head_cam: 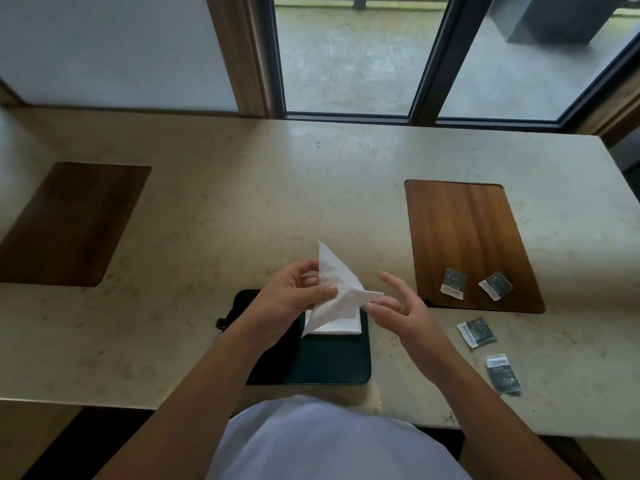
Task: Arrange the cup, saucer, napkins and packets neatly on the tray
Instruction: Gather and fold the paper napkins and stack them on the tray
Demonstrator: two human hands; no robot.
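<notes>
A white napkin [334, 284], folded to a triangle, is held above the dark tray [332, 362] at the bench's [242, 202] near edge. The left hand [289, 294] pinches it, fingers curled round its left side. The right hand [398, 310] pinches its right corner, other fingers spread. Another folded napkin [341, 325] lies on the tray. Right: two packets [453, 283] [496, 285] on a wooden board [467, 233], two packets [476, 330] [504, 374] on the bench.

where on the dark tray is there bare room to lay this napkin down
The dark tray is bare in front, between the stacked napkins and its near edge. The far part is crowded by both hands folding the napkin.
</notes>
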